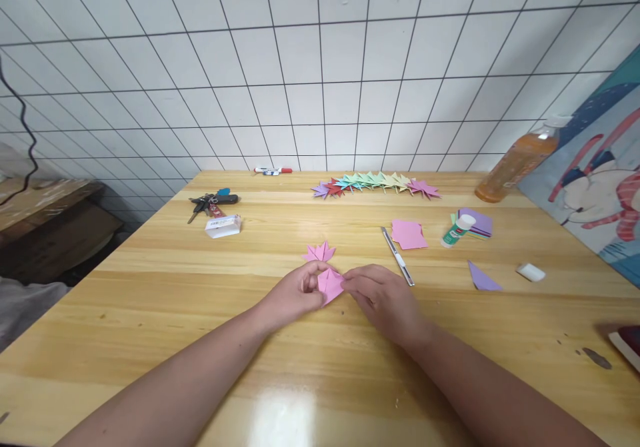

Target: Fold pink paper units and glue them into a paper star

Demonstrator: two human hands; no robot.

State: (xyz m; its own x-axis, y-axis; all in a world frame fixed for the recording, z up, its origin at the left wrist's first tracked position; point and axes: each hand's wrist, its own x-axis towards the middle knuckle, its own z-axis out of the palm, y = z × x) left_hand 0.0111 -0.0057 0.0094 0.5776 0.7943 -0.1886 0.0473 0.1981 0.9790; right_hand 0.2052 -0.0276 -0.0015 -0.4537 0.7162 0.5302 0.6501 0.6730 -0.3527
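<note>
A small folded pink paper (331, 286) is held between my two hands above the wooden table. My left hand (300, 292) pinches its left side with thumb and fingers. At its right edge, the closed fingers of my right hand (387, 298) grip the paper; the right thumb is mostly hidden. Just beyond my hands lies a pink folded paper leaf (320, 252) with several points. To the right are a utility knife (398, 256) and a stack of pink paper squares (409, 234).
Folded paper leaves in several colours (375, 182) line the back edge, near a marker (273, 171). Keys (213, 202) and a small white box (223, 226) sit left. Rightward are a glue stick (457, 230), purple paper squares (477, 222), a purple triangle (483, 277), an eraser (531, 272) and a bottle (520, 160).
</note>
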